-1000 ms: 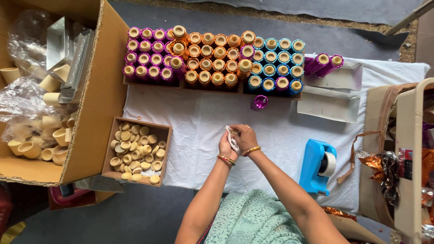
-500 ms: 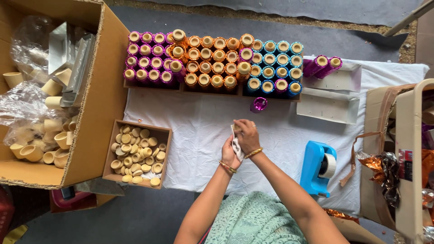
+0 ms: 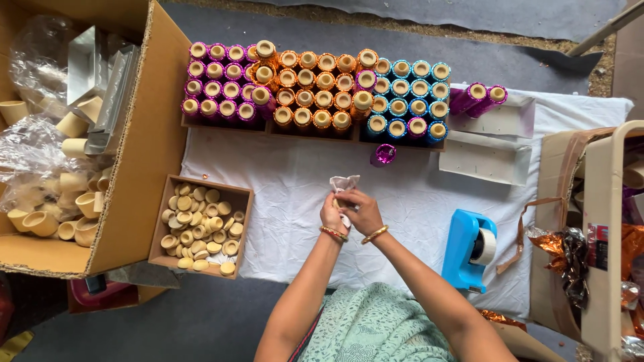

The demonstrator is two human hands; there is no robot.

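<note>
My left hand (image 3: 331,214) and my right hand (image 3: 363,210) meet over the white cloth (image 3: 288,174) at the middle of the table. Together they grip a small piece wrapped in white paper (image 3: 344,183), whose crumpled end sticks up above the fingers. Just beyond it a purple foil-wrapped tube (image 3: 384,155) lies alone on the cloth. At the far edge stand rows of foil-wrapped tubes in purple (image 3: 216,89), orange (image 3: 315,90) and blue (image 3: 410,94).
A small open box of tan round caps (image 3: 200,225) sits left of my hands. A big cardboard carton (image 3: 144,144) with tan cups in plastic fills the left. A blue tape dispenser (image 3: 471,247) is at right, flat white boxes (image 3: 488,157) behind it, foil scraps (image 3: 570,255) far right.
My hands drifted up and right over the cloth, then came back toward me. The white paper, earlier tucked between the hands, now sticks out above the fingers.
</note>
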